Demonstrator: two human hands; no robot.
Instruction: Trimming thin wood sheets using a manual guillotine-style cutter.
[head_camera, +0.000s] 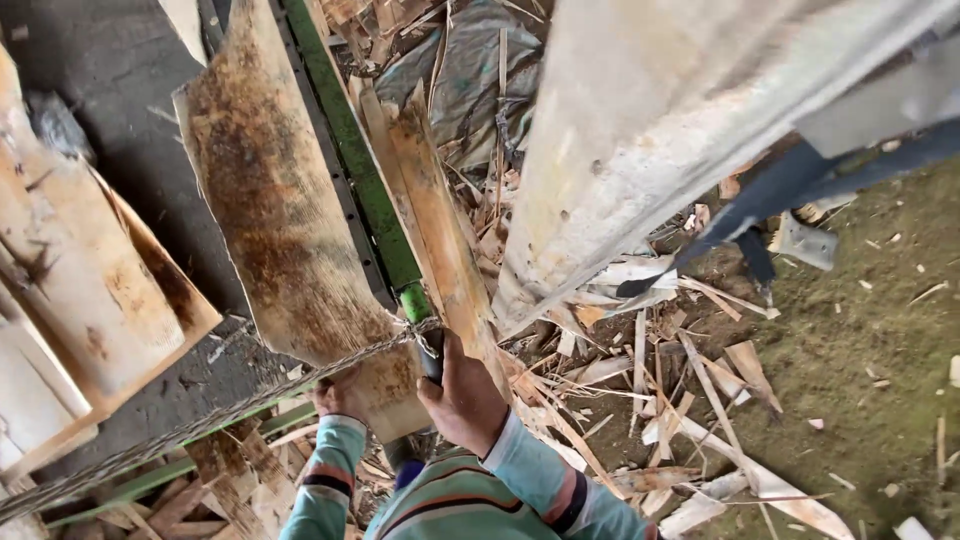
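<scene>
Right at the fingers first: the right hand (466, 392) is wrapped shut around the dark grip at the lower end of a long green bar (360, 170), just where a twisted wire rope (200, 425) hooks on, so that hand is clearly clamped on. The left hand (335, 395) sits under the bottom edge of the wide rusty-brown wood slab (285, 230); its fingers are tucked behind the wood, so I can't tell whether they're curled on it or just pressing. The slab leans up along the bar's left side, with a narrower plank (440, 225) along its right, and both look loaded but not shifted anywhere, so I'd say it's mid-job. Scrap offcuts (650, 400) cover the ground to the right, more slabs (70, 270) are stacked at the left edge, and a pale beam (640, 120) looms top right.
</scene>
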